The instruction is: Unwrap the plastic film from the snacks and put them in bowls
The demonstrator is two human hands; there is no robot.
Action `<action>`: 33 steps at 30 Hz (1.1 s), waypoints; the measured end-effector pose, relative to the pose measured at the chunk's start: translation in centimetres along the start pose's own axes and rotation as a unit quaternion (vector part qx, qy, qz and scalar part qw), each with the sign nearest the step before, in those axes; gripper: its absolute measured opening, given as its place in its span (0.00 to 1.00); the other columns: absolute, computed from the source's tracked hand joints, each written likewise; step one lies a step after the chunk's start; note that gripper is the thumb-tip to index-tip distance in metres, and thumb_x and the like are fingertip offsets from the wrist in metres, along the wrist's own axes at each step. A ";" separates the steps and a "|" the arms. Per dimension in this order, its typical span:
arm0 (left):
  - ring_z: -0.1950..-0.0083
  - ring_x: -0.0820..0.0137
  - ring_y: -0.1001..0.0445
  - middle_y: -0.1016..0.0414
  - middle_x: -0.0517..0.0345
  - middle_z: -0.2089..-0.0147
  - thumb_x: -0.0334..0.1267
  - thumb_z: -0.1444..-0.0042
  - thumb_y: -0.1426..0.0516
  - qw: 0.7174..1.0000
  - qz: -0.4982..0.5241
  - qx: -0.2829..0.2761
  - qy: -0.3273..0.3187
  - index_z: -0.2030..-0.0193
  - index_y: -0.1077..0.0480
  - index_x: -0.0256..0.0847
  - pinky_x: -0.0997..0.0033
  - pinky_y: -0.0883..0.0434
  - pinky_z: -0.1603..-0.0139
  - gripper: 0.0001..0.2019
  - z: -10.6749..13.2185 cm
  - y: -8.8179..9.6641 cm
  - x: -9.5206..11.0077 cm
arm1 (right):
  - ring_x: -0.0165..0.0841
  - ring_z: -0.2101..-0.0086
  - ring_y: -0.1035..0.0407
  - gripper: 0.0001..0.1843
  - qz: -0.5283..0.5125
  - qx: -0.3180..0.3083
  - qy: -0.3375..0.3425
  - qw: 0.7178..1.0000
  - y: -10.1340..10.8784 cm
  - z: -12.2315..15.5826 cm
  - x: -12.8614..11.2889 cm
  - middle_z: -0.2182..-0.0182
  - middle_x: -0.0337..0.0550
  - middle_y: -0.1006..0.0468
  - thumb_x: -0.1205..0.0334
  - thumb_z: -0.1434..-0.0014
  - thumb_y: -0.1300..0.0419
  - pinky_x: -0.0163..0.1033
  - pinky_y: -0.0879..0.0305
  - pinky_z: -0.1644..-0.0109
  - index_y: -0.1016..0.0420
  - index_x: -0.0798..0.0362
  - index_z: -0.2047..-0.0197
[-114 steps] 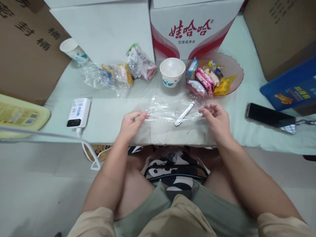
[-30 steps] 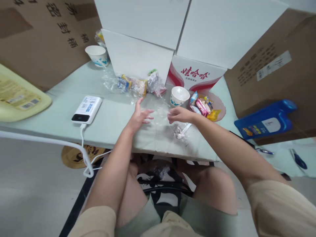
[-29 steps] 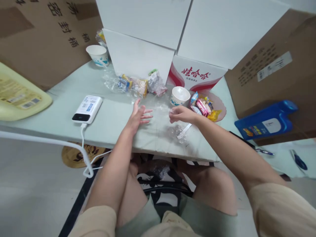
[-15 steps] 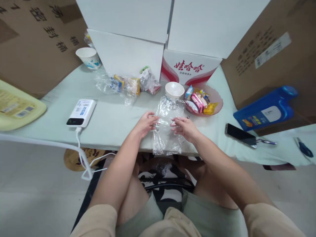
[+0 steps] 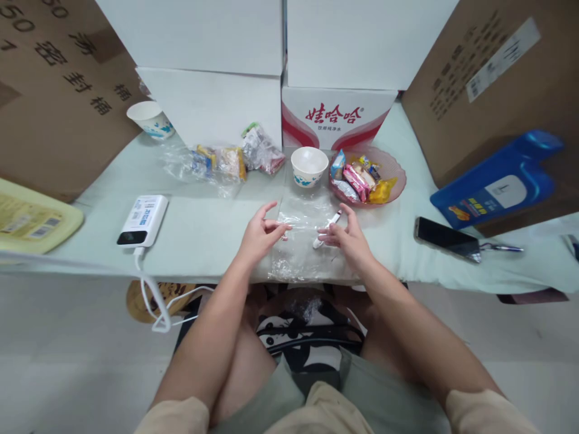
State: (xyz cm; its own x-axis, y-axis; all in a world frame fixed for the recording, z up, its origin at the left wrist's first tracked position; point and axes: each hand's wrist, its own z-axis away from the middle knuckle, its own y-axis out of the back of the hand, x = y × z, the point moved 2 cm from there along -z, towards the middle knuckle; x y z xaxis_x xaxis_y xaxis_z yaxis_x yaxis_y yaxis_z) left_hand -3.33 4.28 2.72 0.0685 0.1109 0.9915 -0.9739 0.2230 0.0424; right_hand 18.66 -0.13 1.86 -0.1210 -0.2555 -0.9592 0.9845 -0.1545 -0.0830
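A clear plastic bag (image 5: pixel 294 265) lies flat and crinkled on the cloth-covered table in front of me. Over its left edge, my left hand (image 5: pixel 263 235) is open, thumb and index finger apart. My right hand (image 5: pixel 348 238) hovers at the bag's right side with its fingers spread. Beneath those fingers is a white pen-like stick with a dark tip (image 5: pixel 335 218), partly covered by them; it appears to rest on the bag rather than in the hand. Just beyond the bag stands a white paper bowl with a blue pattern (image 5: pixel 309 166).
A pink glass bowl (image 5: pixel 398 190) of wrapped snacks stands back right. Bagged snacks (image 5: pixel 221 161) and another paper bowl (image 5: pixel 151 120) are back left. A power bank (image 5: pixel 143 220), yellow bottle (image 5: pixel 36 220), blue bottle (image 5: pixel 497 181) and phone (image 5: pixel 447 238) flank them. Boxes (image 5: pixel 339 117) wall the back.
Both hands have opened and drawn apart from the bag, which now lies flatter. The white stick shows more fully beneath my right fingers. The view has shifted slightly.
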 end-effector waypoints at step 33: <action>0.65 0.69 0.23 0.23 0.58 0.63 0.48 0.60 0.29 0.947 0.295 -0.095 0.085 0.58 0.32 0.40 0.70 0.29 0.65 0.26 -0.8 -3.0 -1.0 | 0.31 0.72 0.26 0.47 -0.067 -0.043 -0.014 0.997 -0.5 -0.1 1.2 0.69 0.31 0.21 0.59 0.61 0.31 0.37 0.30 0.65 0.47 0.44 0.39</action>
State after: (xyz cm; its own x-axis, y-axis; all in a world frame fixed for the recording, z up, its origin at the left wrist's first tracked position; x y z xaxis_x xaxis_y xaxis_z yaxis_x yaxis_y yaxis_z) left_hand -0.30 4.29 1.53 -0.4259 0.4211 0.8008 -0.7983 0.2416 -0.5517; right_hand 18.04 -0.29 0.77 -0.2546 -0.2652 -0.9299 0.9663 -0.1076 -0.2339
